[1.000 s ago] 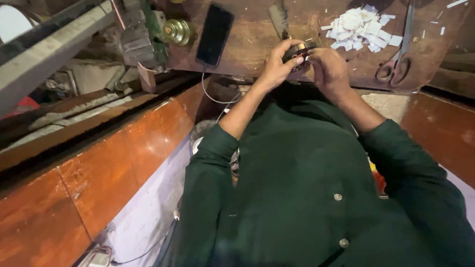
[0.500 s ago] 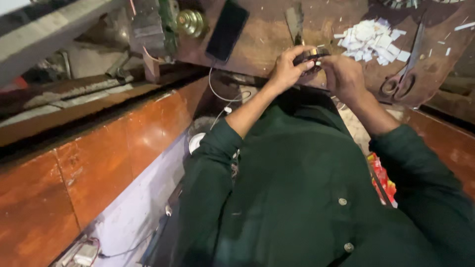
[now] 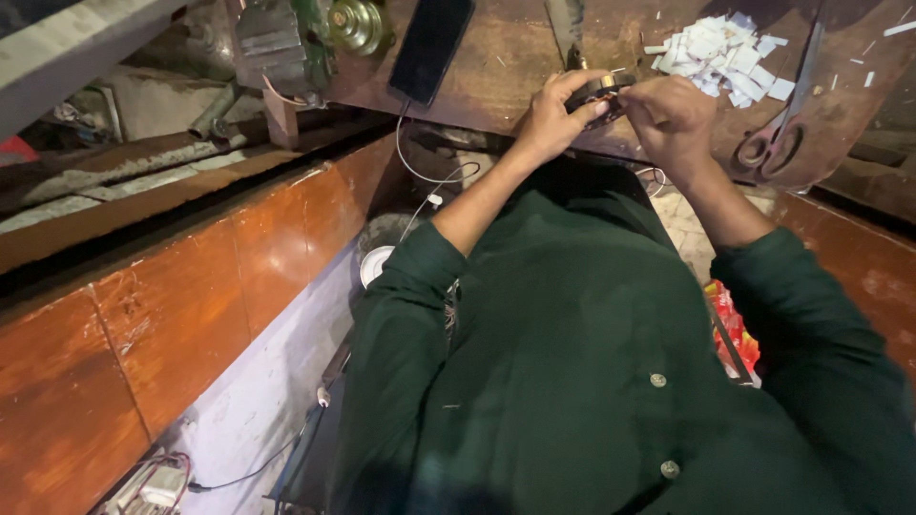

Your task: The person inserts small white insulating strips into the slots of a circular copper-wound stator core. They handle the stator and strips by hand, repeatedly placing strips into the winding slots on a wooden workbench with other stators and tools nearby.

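Observation:
Both of my hands meet over the near edge of a worn brown workbench (image 3: 515,57). My left hand (image 3: 549,119) and my right hand (image 3: 673,114) together pinch a small dark round part with a brass-coloured middle (image 3: 599,95). The fingers cover most of it, so its exact shape is unclear. My dark green shirt sleeves (image 3: 401,315) fill the lower part of the view.
A black phone (image 3: 431,43) lies on the bench with a white cable (image 3: 425,172) hanging from it. A pile of small white paper pieces (image 3: 716,48) and large scissors (image 3: 787,119) lie at the right. A green and brass machine part (image 3: 329,29) stands at the back left. Orange-brown panels (image 3: 191,315) run along the left.
The view has swung a little to the right and the hands now sit slightly higher. Both hands keep their hold on the small part.

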